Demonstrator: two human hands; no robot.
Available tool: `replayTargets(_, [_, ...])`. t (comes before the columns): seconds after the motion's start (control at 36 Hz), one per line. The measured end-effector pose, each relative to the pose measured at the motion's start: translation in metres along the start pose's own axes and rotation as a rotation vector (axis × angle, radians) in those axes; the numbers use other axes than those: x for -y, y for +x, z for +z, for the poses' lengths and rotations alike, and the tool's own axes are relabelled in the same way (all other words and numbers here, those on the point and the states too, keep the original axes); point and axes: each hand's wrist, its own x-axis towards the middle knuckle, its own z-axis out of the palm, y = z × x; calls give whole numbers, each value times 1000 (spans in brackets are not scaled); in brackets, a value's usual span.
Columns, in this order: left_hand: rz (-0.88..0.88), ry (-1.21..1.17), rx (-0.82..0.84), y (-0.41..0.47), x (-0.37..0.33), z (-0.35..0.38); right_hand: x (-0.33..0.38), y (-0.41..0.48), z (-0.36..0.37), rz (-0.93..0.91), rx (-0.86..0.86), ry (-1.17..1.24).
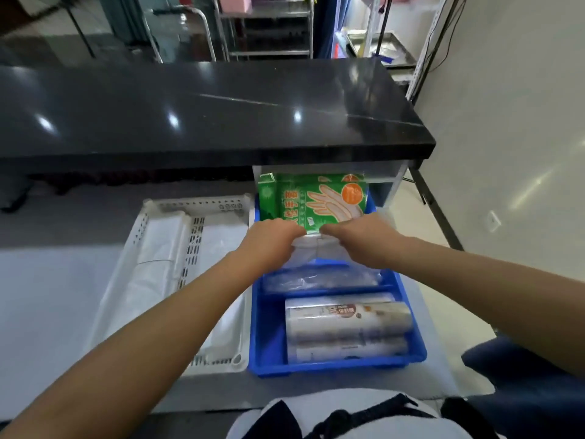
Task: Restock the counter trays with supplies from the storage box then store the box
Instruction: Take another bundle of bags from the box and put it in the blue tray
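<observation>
A blue tray [267, 346] lies on the low counter in front of me. At its far end stand green glove packs [311, 196], leaning against a clear storage box [384, 177] under the black countertop. My left hand [273, 237] and my right hand [361, 236] are side by side at the near edge of the glove packs, both closed on a clear plastic packet [308, 251] just below them. More clear bags [319, 278] fill the tray's middle, and cling film rolls [346, 326] lie at its near end.
A white perforated tray [196, 205] with white plastic bags stands left of the blue tray, touching it. The black countertop [202, 106] overhangs the far side. A white wall is on the right, metal racks behind the counter.
</observation>
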Motion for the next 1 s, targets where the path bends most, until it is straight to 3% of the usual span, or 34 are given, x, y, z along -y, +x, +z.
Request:
replayTargets(0.14, [-48,37,37,0,-7,36,-7,2,44,-66,-22,21])
replayTargets(0.39, [-95,-23,212,2,3,56,-20,-8,79,80,109,263])
replayTargets(0.64, [-78,-294,497,28,25,18,-40,15,44,152,391,490])
replayTargets(0.69, [-118,-295,406,30,26,17,-38,15,43,240,324,471])
replayTargets(0.75, [-158,-205,204,27,22,20,-30,10,47,301,144,346])
replayTargets(0.81, [-160,-138,6,18,14,26,-19,2,60,274,-53,207])
replayTargets(0.86, [-121,-180,-99,6,7,34,-8,-8,73,275,-136,203])
replayTargets(1.0, [-5,-133,16,-13,1,62,10,-25,92,347,-111,308])
